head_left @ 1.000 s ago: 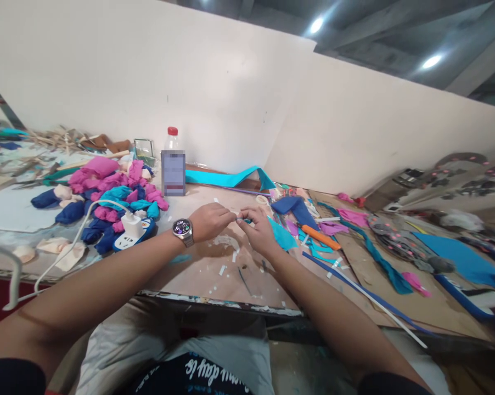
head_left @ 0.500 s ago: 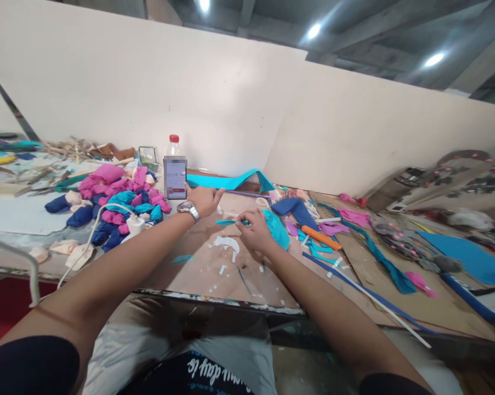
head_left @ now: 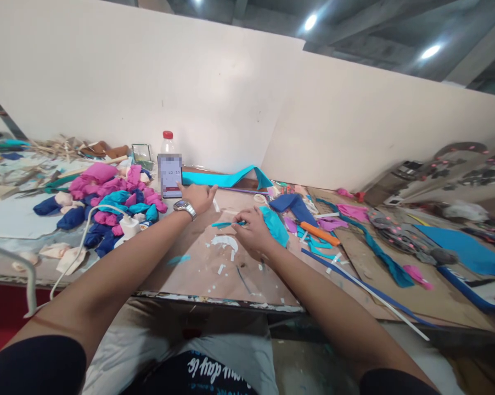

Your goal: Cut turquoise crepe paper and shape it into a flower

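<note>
My left hand [head_left: 200,198], with a watch [head_left: 184,205] at the wrist, reaches to a phone [head_left: 172,174] propped upright against a clear bottle [head_left: 168,144] with a red cap. One fingertip is at the lower right of its screen; thumb and finger are spread, and the palm holds nothing. Over the middle of the table, my right hand [head_left: 253,230] pinches a thin teal strip [head_left: 221,224], whose end sticks out to the left. A teal piece of fabric [head_left: 275,226] lies just beside that hand, partly covered by it. Behind both hands stretches a long turquoise strip [head_left: 218,179].
Pink, blue and teal fabric bundles [head_left: 103,192] are heaped at left, with a white cable and plug [head_left: 129,224] in front. At right lie an orange-handled cutter [head_left: 319,233], scraps and a long white strip [head_left: 379,299]. A pale wall panel [head_left: 214,99] stands behind the table [head_left: 177,280].
The view has shifted slightly to the right. My left fingertip remains at the phone, and the right hand keeps its pinch on the teal strip.
</note>
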Demonstrator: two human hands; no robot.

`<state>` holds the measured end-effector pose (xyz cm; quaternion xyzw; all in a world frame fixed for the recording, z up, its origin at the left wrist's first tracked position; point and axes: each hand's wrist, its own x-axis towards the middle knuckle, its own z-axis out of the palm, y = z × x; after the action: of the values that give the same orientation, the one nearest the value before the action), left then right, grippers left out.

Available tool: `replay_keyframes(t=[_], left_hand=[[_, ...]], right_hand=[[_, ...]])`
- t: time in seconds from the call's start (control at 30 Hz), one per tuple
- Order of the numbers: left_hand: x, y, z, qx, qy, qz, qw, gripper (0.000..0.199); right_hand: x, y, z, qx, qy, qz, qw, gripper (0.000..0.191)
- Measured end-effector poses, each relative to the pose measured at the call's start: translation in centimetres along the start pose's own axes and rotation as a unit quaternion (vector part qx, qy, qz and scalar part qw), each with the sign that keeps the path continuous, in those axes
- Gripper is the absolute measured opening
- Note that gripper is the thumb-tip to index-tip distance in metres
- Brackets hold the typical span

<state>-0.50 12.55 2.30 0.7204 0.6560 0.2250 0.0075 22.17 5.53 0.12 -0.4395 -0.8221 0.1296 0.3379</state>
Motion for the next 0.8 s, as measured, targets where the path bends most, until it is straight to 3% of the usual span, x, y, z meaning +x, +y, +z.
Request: replay_keyframes(t=[0.13,0.23,0.37,0.47,0.53,0.63,0.8], left_hand=[[-0.4,0.4,0.0,-0.003,0.011,0.006,1.000,0.077],[-1.1,1.3,-0.3,-0.040,0.003,0.058,0.998,0.073],[-2.6,2.5,-1.2,-0.207,-0.125,0.143,0.960,0.071],[-4.2,2.7,-1.9,-0.254,-0.238,0.198,0.916,0.057],[-5.2,2.5,-2.1,-0.291,-0.318,0.190,0.882,0.048],[-6.3,2.2,-2.4,-0.321,-0.344,0.154,0.869,0.042],[-7.2,2.0,-2.8,-0.324,-0.342,0.186,0.862,0.044]], right_hand=[[0.0,-0.2,0.0,0.003,0.003,0.004,1.000,0.006],[0.1,0.0,0.0,0.005,0.002,0.003,1.000,0.005],[0.2,0.5,0.1,-0.008,0.006,-0.012,1.000,0.007],[0.2,0.4,0.0,-0.016,0.008,-0.033,0.999,0.010],[0.2,0.2,-0.1,-0.018,0.007,-0.045,0.999,0.011],[0.1,-0.5,-0.2,-0.015,0.004,-0.054,0.998,0.011],[-0.2,-1.5,-0.8,-0.015,-0.036,-0.069,0.997,0.010]])
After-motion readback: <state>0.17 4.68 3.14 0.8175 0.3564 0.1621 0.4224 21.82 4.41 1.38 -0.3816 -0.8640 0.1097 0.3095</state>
